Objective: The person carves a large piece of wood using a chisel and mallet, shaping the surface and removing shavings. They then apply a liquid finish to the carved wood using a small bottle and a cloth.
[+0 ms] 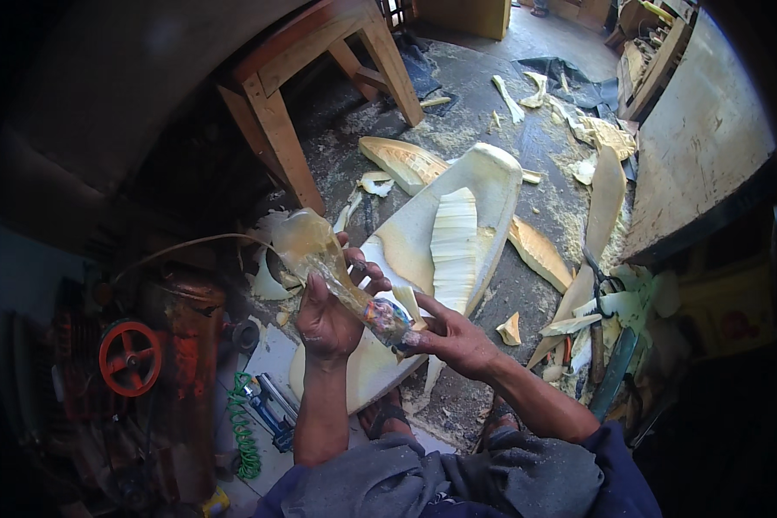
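Observation:
Between my hands, a translucent yellowish plastic bottle (306, 246) lies aslant, crusted with dried residue. Its lower end narrows into a multicoloured part (387, 316). My left hand (332, 324) curls around the bottle's middle, thumb on the near side and fingers on the far side. At the coloured end, my right hand (457, 345) closes with thumb and fingers. Below and beyond my hands rests a large pale foam slab (492, 177), with a ribbed cream foam piece (455, 237) on top. A thin tan hose or cord (194, 242) runs up to the bottle's wide end; its join is unclear.
A wooden stool (276, 112) stands beyond on the left. A machine with a red wheel (129, 358) sits at left, near a blue air tool (272, 410) and green coiled hose (245, 436). Foam offcuts (540, 250) litter the floor; a pale panel (699, 164) stands right.

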A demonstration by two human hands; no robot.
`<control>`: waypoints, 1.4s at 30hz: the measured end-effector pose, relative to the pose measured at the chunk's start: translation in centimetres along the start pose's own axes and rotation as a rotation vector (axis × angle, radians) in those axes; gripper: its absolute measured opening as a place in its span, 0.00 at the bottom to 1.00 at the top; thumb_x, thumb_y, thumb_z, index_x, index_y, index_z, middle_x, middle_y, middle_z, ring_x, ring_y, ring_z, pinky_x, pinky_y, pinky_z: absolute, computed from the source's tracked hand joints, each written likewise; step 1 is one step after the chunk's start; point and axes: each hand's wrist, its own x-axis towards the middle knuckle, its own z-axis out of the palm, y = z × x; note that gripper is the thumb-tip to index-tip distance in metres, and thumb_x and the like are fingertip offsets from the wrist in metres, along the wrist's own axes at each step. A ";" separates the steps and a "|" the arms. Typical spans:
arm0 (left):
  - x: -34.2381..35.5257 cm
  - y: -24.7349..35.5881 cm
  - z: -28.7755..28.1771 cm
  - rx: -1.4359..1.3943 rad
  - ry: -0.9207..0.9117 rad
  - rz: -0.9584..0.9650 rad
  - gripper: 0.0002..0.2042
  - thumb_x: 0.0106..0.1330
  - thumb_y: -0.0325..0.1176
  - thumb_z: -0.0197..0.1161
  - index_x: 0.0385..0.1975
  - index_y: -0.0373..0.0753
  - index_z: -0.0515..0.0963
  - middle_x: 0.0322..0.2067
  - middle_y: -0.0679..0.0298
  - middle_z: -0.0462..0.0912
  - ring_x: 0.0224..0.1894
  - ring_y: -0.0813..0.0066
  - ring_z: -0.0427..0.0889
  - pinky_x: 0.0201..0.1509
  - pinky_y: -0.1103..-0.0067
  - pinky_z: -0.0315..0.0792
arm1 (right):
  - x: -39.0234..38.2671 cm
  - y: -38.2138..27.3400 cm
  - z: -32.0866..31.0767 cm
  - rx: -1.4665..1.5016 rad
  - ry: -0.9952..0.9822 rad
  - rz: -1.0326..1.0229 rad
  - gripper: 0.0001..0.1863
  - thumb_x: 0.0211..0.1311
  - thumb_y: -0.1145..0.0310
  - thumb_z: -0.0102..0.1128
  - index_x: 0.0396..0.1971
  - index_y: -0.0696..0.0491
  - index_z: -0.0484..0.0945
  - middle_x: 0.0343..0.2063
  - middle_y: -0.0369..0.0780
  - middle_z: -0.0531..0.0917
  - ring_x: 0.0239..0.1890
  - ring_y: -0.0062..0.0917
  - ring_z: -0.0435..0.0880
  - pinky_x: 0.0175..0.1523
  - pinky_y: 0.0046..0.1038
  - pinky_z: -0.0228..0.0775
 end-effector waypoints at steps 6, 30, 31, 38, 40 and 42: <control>-0.3 -0.8 0.7 0.000 -0.048 0.040 0.34 0.79 0.51 0.53 0.74 0.36 0.53 0.42 0.56 0.76 0.33 0.65 0.82 0.44 0.62 0.78 | -0.1 0.4 0.4 0.157 -0.088 0.012 0.50 0.68 0.63 0.70 0.79 0.57 0.45 0.58 0.47 0.79 0.57 0.30 0.81 0.64 0.32 0.73; 1.3 0.0 -0.1 -0.206 0.654 0.082 0.19 0.82 0.50 0.48 0.46 0.37 0.70 0.25 0.70 0.66 0.22 0.83 0.66 0.30 0.79 0.69 | -0.5 -0.3 1.3 -0.287 0.299 -0.364 0.54 0.65 0.63 0.73 0.79 0.55 0.43 0.62 0.52 0.69 0.62 0.37 0.76 0.65 0.38 0.76; 1.4 0.6 -0.8 -0.272 0.638 0.100 0.20 0.82 0.50 0.49 0.45 0.34 0.70 0.24 0.69 0.67 0.22 0.81 0.67 0.31 0.79 0.70 | -0.6 -0.4 1.1 -0.248 0.339 -0.401 0.54 0.65 0.62 0.73 0.80 0.55 0.43 0.62 0.52 0.69 0.62 0.37 0.76 0.64 0.38 0.76; 0.7 3.1 -2.7 -0.401 0.658 0.102 0.21 0.83 0.49 0.45 0.42 0.33 0.72 0.24 0.68 0.68 0.23 0.80 0.67 0.32 0.78 0.71 | -1.3 -1.9 1.2 -0.793 0.392 -0.663 0.50 0.65 0.64 0.73 0.78 0.55 0.49 0.60 0.50 0.72 0.61 0.35 0.77 0.65 0.36 0.74; 0.6 2.7 -2.5 -0.402 0.643 0.096 0.21 0.83 0.49 0.45 0.43 0.34 0.72 0.24 0.68 0.68 0.23 0.80 0.67 0.32 0.78 0.71 | -0.9 -1.6 2.4 -0.742 0.315 -0.556 0.49 0.66 0.65 0.72 0.78 0.56 0.49 0.59 0.50 0.74 0.60 0.35 0.79 0.64 0.35 0.75; 0.6 2.2 -2.2 -0.392 0.629 0.087 0.21 0.83 0.49 0.44 0.43 0.34 0.72 0.25 0.68 0.68 0.23 0.81 0.67 0.32 0.78 0.70 | -0.2 -0.9 3.8 -0.327 0.258 -0.282 0.48 0.67 0.67 0.71 0.78 0.57 0.47 0.58 0.50 0.76 0.58 0.35 0.81 0.63 0.35 0.76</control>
